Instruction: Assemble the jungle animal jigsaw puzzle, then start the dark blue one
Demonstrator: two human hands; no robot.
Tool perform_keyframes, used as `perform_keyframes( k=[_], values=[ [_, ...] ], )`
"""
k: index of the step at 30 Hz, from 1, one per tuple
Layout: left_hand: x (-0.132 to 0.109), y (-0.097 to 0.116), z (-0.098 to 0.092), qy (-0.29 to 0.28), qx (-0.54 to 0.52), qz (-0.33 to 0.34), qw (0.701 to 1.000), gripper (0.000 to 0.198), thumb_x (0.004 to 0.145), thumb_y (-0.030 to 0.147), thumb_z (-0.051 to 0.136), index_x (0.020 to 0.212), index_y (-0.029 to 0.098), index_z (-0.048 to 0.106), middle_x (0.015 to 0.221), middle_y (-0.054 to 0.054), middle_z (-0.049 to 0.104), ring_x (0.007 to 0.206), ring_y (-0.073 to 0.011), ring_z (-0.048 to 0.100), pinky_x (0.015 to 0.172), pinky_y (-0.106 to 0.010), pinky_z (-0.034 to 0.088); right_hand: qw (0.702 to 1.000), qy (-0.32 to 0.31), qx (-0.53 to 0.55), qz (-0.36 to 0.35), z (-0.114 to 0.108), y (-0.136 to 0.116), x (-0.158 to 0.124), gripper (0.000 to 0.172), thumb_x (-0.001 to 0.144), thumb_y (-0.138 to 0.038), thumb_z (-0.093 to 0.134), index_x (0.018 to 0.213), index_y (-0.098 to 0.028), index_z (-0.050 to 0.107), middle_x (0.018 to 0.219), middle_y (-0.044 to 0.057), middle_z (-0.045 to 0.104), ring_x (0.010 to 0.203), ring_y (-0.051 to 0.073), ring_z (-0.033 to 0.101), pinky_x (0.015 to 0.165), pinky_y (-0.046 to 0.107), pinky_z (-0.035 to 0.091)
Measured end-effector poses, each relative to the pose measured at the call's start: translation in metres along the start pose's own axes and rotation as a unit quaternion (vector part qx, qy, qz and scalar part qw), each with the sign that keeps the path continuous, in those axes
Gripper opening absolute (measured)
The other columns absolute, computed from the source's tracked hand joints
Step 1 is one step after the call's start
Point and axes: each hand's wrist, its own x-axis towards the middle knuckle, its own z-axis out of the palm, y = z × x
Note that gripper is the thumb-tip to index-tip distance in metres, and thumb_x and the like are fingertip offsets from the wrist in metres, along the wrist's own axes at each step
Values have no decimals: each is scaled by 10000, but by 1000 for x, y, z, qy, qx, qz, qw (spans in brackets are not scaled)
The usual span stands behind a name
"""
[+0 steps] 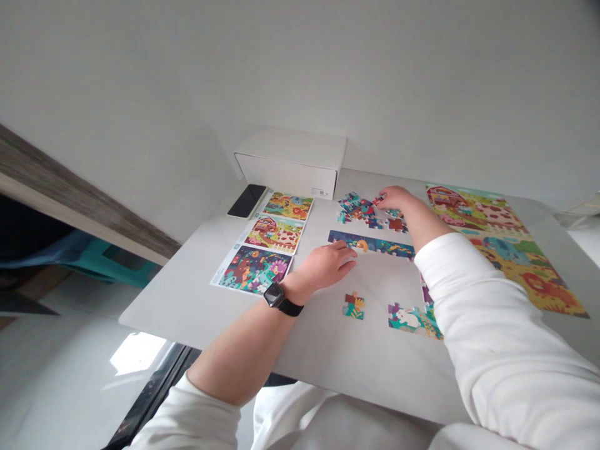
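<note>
My left hand lies with its fingers stretched out at the left end of a joined puzzle strip, the dark blue top row. Past the strip, my right hand pinches a small red and blue puzzle piece at the edge of a pile of loose puzzle pieces. The strip continues down the right side, partly hidden under my right forearm, to a joined section with a white rabbit. A puzzle piece with brown, green and orange lies apart on the table, nearer to me.
Left of my hand are three picture cards: a night forest, a farm and a savanna. A phone and a white box stand behind. Finished farm and savanna puzzles lie at the right. A wall borders the table.
</note>
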Motion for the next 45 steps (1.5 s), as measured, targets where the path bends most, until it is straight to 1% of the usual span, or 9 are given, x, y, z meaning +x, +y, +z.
perform_keyframes(
  k=[3, 10, 14, 19, 24, 28, 36, 40, 45],
  values=[
    [0, 0, 0, 0, 2, 3, 1000, 321, 1126, 349, 525, 1285, 228, 775, 1273, -114, 773, 1089, -273, 782, 931, -386, 621, 1000, -22, 3, 8, -3, 2, 2, 402, 741, -356, 914, 1117, -219, 880, 1138, 121, 858, 1022, 317, 784, 914, 392, 606],
    [0, 0, -1, 2, 7, -1, 1000, 313, 1119, 356, 542, 1283, 237, 781, 1270, -111, 774, 1093, -271, 780, 923, -373, 616, 967, 84, 238, 20, -17, 9, -30, 183, 772, -238, 892, 939, -183, 844, 880, 69, 814, 815, 217, 721, 818, 348, 568],
    [-1, 2, -2, 7, 3, -11, 1000, 312, 1116, 357, 552, 1282, 238, 788, 1252, -114, 778, 1087, -271, 776, 910, -359, 602, 899, 77, 429, 38, -23, 17, -83, 226, 776, -279, 928, 949, -198, 806, 799, 28, 758, 691, 168, 658, 730, 331, 569],
    [1, 2, 1, 24, -22, -29, 999, 305, 1097, 345, 575, 1265, 227, 800, 1240, -108, 790, 1058, -263, 770, 906, -352, 578, 818, 23, 575, 5, -19, 31, -168, 390, 690, -380, 1010, 970, -216, 792, 912, 47, 786, 784, 176, 699, 770, 341, 618],
    [2, 7, 3, 63, -83, -3, 995, 275, 1054, 344, 623, 1201, 206, 809, 1136, -90, 808, 1018, -239, 744, 883, -335, 545, 784, 10, 621, 5, -4, 23, -245, 474, 680, -457, 1013, 1021, -236, 770, 974, 47, 783, 840, 196, 712, 799, 374, 627],
    [5, 21, -2, 70, -165, -11, 984, 263, 1021, 386, 648, 1102, 190, 804, 1023, -62, 809, 847, -173, 685, 783, -288, 510, 759, 25, 651, 8, 9, 1, -281, 478, 714, -481, 980, 1045, -249, 725, 1006, 44, 774, 907, 215, 728, 857, 411, 632],
    [10, 52, -21, 40, -234, -62, 969, 239, 968, 397, 696, 1043, 182, 772, 977, -57, 795, 833, -158, 678, 769, -263, 505, 736, 9, 677, -1, 35, -27, -292, 498, 708, -510, 966, 1078, -286, 719, 1014, 28, 782, 997, 247, 747, 900, 427, 640],
    [7, 49, -4, 55, -290, -93, 951, 223, 948, 387, 704, 992, 174, 749, 892, -50, 754, 770, -144, 650, 716, -256, 503, 742, 9, 670, -4, 44, -28, -290, 500, 687, -497, 973, 1068, -279, 734, 1039, 35, 781, 1013, 253, 747, 905, 435, 647],
    [1, 40, 16, 8, -384, -107, 917, 234, 914, 376, 715, 1012, 166, 742, 779, -12, 675, 627, -104, 552, 575, -223, 438, 751, 26, 660, -17, 52, -30, -289, 500, 693, -520, 962, 1068, -275, 741, 1058, 40, 777, 964, 236, 733, 882, 429, 652]
  ],
)
